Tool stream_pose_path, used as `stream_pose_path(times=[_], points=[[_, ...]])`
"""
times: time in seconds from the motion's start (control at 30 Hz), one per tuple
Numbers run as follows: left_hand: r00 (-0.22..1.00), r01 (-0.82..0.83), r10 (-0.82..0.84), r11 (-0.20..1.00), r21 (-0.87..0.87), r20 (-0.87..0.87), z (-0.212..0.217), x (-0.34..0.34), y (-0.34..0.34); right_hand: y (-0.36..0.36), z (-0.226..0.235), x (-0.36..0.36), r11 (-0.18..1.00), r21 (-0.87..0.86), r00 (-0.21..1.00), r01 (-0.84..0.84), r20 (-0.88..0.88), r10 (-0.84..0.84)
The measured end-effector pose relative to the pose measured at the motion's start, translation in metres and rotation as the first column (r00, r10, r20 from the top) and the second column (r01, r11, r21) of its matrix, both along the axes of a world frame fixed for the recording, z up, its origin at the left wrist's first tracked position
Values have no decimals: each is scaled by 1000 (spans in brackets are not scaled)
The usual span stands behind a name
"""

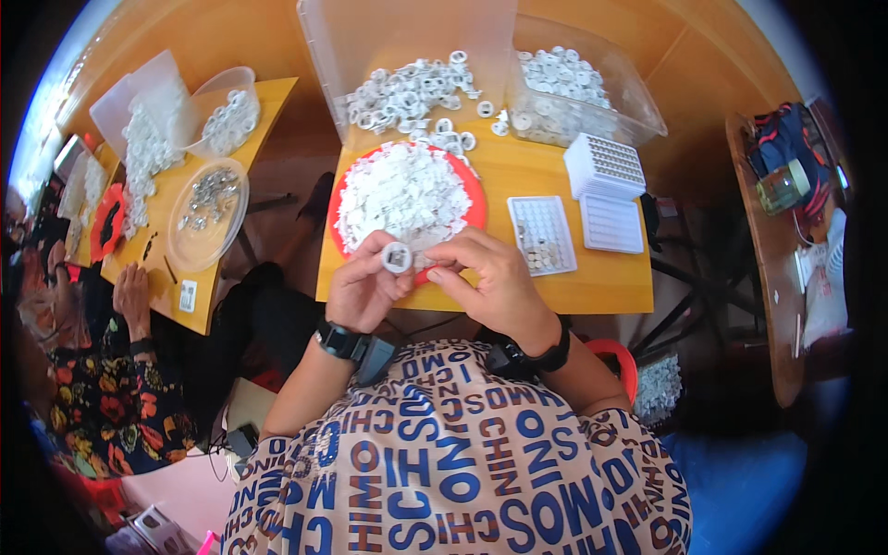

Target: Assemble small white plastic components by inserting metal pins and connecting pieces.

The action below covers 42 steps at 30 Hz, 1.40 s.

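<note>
Near the front edge of the table, my left hand (359,289) pinches a small round white plastic part (397,258) with a dark spot in its middle. Close beside it is my right hand (499,285), its thumb and index finger bent together toward the part; whatever they hold is too small to make out. Just beyond both hands stands a red round basin (476,190) heaped with small white pieces (404,196). To the right of the basin lies a white grid tray (544,215), partly filled with small round silvery pieces (544,254).
White ring-shaped parts (407,92) lie beyond the basin by a clear upright bin (324,69). A clear box (638,116) of white parts and stacked white trays (606,166) stand at right. On the left, a co-worker's hand (132,294) rests by another table (199,310).
</note>
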<state>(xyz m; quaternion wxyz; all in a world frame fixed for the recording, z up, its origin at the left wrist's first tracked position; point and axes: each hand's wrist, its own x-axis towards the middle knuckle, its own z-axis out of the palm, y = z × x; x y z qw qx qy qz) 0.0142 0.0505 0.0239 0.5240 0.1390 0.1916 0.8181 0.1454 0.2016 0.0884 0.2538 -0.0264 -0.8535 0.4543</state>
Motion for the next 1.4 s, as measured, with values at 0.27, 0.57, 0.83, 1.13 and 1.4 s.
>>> stream_pose_path(times=[0.27,0.57,0.83,1.13,1.4], points=[[991,-91,94,995,-40,95,-8,-12,-12,77,-28,32,899,201,891,389,166,-423],[997,-73,74,997,-26,37,-8,-9,-5,103,-42,54,810,440,744,389,369,-557],[997,-73,75,997,-36,34,-6,-9,-7,103,-54,50,769,521,763,370,303,-571],[997,-73,74,997,-23,28,-6,-7,-8,97,-46,38,790,380,807,481,159,-568],[1000,13,-13,1000,-4,0,6,4,3,43,-28,-9,865,-495,991,82,133,-18]])
